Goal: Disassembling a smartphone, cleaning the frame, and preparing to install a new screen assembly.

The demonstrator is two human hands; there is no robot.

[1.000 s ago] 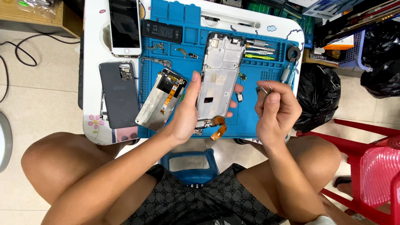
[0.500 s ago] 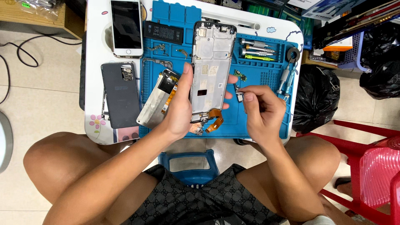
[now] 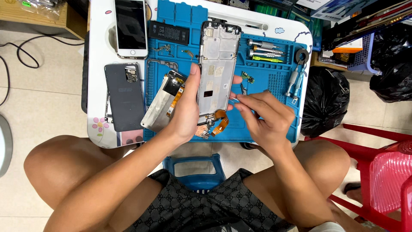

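Head: left hand (image 3: 185, 112) grips frame (image 3: 218, 64).

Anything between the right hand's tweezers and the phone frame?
Nothing visible. The left hand grips the phone frame; the tweezers in the right hand sit at its right edge, with no object between.

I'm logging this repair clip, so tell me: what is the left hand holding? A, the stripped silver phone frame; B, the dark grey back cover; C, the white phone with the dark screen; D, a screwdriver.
A: the left hand grips the stripped silver phone frame over the blue mat, while the white phone and grey back cover lie untouched.
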